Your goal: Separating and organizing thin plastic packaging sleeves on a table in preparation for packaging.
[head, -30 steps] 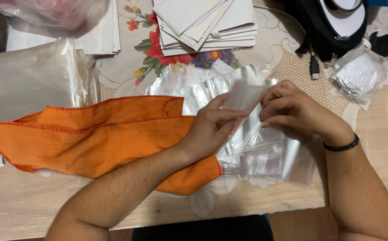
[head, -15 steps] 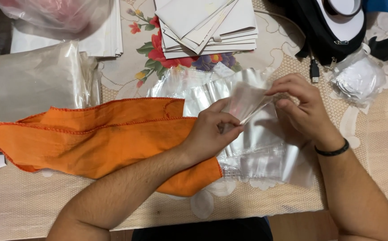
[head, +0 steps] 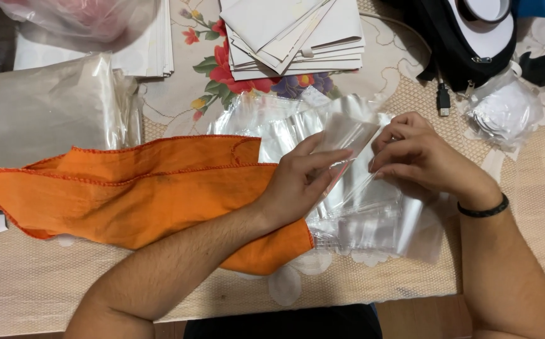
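The left hand (head: 297, 182) pinches the near edge of a clear plastic sleeve (head: 347, 135) between thumb and fingertips, its wrist resting on an orange cloth (head: 134, 188). The right hand (head: 420, 160) closes its fingertips on the sleeve's opposite edge, so the sleeve is held up between both hands, just above a loose pile of clear plastic bags (head: 373, 220) on the table. The sleeve looks very light, thin and floppy, slick to the touch and prone to creasing or clinging to its neighbours; a pinch at the open edge or a corner seems the surest hold. It appears empty, though glare makes that hard to confirm.

Outward, the orange cloth lies folded across the beige lace tablecloth (head: 536, 207). At the left a larger cloudy plastic bag (head: 40, 113) lies flat; its contents cannot be made out. Beyond the pile sits a stack of white envelopes (head: 291, 34), and at the far right a small clear bag (head: 504, 110) holds something white, beside a black pouch (head: 467, 44) and a cable plug (head: 443, 100)
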